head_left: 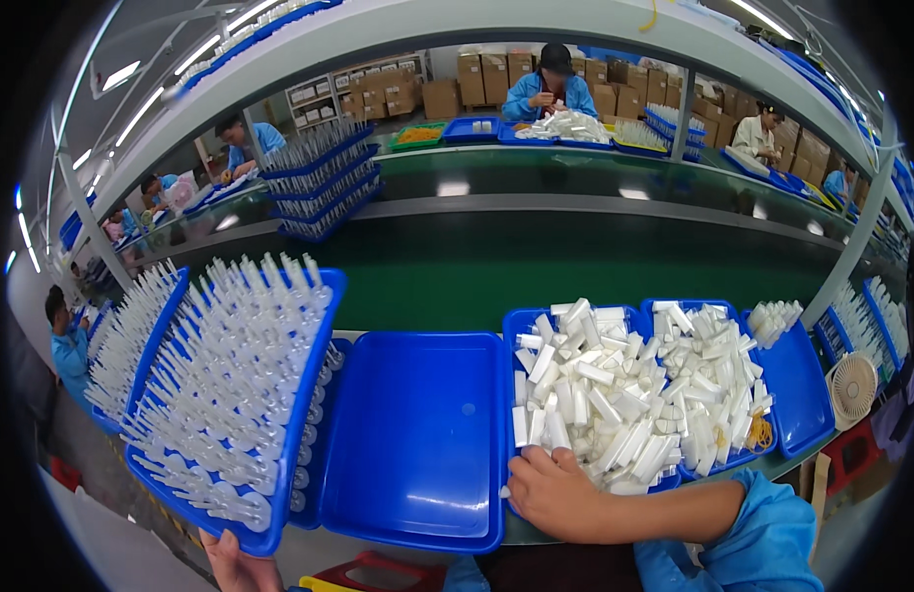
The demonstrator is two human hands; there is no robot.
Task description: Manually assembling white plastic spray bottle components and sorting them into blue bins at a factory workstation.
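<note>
At the lower left, my left hand grips the near edge of a blue tray. This tray is tilted and full of upright, translucent white plastic pieces with thin stems and round bases. My right hand is closed, its fingers curled at the near left corner of a blue tray heaped with small white packets. Whether it holds the rim or a small piece is hidden. Between my hands lies an empty blue tray.
A second tray of packets with yellow rubber bands stands to the right, beside a blue tray holding a few stemmed pieces. Beyond runs a green conveyor belt. Stacked trays and several people are across it. A small fan stands right.
</note>
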